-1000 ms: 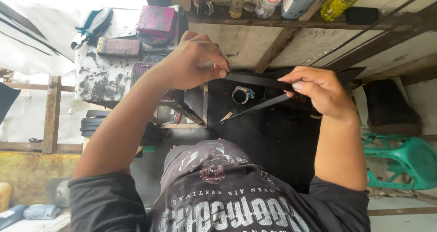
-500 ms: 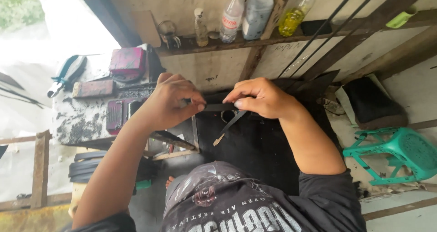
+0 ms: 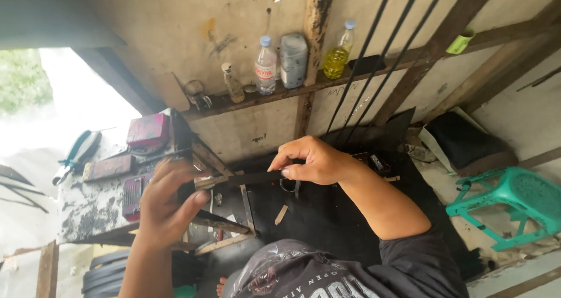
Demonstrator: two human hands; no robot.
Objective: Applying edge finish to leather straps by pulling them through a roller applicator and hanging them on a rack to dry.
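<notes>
A flat black strip [image 3: 251, 178] lies level between my two hands, above a rough wooden frame [image 3: 225, 225]. My left hand [image 3: 166, 204] curls around the strip's left end. My right hand [image 3: 315, 160] pinches its right end between thumb and fingertips. Under the right hand a thin pale pointed piece [image 3: 281, 214] slants down; I cannot tell whether it is held. A black mat [image 3: 327, 216] lies beneath both hands.
A stained white table [image 3: 87, 207] with red boxes [image 3: 147, 131] stands at the left. A wooden wall shelf [image 3: 304, 87] carries bottles and jars. A green plastic stool [image 3: 514, 204] sits at the right. Black rods [image 3: 374, 70] lean on the wall.
The view has tilted up, so more wall and shelf show. My hands have drawn apart along the strip. The long thin tool no longer sticks out from my right hand.
</notes>
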